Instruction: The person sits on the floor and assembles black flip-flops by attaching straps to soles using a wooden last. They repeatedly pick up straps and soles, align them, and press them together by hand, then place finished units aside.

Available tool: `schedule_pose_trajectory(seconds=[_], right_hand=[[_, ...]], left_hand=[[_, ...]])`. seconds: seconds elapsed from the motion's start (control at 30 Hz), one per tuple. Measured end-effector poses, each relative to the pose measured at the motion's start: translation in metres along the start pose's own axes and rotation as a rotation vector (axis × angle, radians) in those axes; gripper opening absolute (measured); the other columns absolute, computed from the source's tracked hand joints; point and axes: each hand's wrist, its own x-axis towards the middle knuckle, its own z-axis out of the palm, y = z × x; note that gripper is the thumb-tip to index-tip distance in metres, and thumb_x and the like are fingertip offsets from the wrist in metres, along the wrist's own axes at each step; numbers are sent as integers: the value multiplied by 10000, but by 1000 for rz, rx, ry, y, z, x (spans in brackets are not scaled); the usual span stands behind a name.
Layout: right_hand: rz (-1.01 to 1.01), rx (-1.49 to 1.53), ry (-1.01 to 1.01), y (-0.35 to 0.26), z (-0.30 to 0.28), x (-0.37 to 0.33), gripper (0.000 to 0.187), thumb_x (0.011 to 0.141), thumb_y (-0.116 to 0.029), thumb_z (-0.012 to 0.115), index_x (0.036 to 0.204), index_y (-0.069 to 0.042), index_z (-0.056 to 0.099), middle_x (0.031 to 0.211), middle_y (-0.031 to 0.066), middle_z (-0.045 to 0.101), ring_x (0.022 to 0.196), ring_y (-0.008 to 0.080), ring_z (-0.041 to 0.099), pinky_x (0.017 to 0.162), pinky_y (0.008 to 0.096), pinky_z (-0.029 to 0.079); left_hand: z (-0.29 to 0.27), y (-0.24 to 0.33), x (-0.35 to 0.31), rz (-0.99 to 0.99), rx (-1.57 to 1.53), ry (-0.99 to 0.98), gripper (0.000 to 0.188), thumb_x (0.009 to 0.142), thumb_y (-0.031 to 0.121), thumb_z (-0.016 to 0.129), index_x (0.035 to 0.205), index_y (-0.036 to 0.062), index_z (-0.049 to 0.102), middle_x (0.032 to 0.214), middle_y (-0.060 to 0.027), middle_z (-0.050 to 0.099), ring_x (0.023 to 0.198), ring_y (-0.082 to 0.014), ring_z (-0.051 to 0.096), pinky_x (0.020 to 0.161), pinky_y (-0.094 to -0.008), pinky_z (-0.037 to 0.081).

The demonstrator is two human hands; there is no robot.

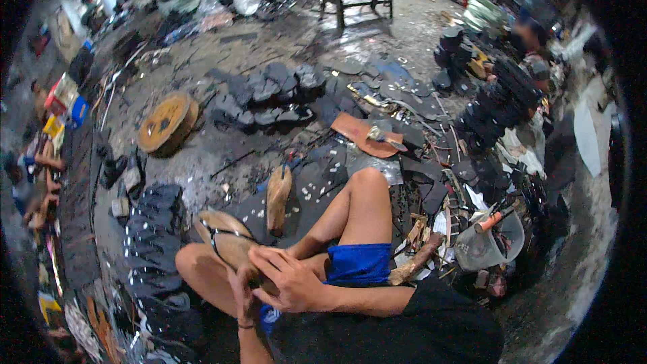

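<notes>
Over my bent left knee I hold a tan, foot-shaped wooden shoe last (232, 243) with thin black sandal straps across it. My left hand (244, 286) is closed around its near end from below, thumb up along the side. Fingers of my right hand (291, 282) are bent and pressed onto that same near end, close to the left thumb. Whether the right fingers pinch something small there is hidden. A second wooden last (278, 201), narrower and brown, lies on the dark ground just beyond my hands.
A round wooden block (165, 121) stands front left. Black sole pieces (269, 98) lie in rows ahead, more (153, 249) at my left. On the right are a brown leather-like piece (354, 131) and a clear bin (482, 248) with an orange-handled tool (488, 222). Other people sit at both sides.
</notes>
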Motion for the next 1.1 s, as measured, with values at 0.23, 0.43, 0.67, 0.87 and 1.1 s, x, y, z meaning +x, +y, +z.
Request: schedule_pose_trajectory(seconds=[0.23,0.43,0.67,0.87,1.1], right_hand=[[-163,305,-32,19,-20,20,611,805,-377,710,1288,-42,544,1110,162,536,995,299,516,902,396,412],[-90,113,-327,13,-26,-11,1039,720,-447,757,1415,105,218,1404,286,350,1273,415,409,1077,453,344],[-129,421,-225,15,-31,-23,810,855,-325,663,1419,81,249,1428,228,370,1341,326,371,1094,383,319],[777,1285,-561,19,-6,-61,437,1050,-297,339,1374,-16,424,1315,1,504,1175,78,431,1017,279,366],[655,1489,-471,16,-11,-93,370,1029,-304,427,1244,-42,576,1007,-67,582,895,31,473,811,228,397]], left_hand=[[32,24,-15,12,-90,71,771,862,606,512,1295,-17,377,1140,-97,515,1046,-187,498,929,-341,423],[41,51,3,157,-132,365,821,810,600,565,1308,-15,350,1160,-107,503,1071,-199,488,942,-351,418],[32,42,-25,13,44,351,890,750,593,627,1324,-14,319,1185,-117,488,1100,-213,476,957,-362,411],[33,41,-41,-95,107,350,958,699,587,680,1338,-12,292,1205,-127,475,1125,-226,466,970,-372,406],[42,45,-33,-74,146,372,1045,639,580,742,1354,-11,261,1230,-138,460,1154,-240,454,985,-383,400]])
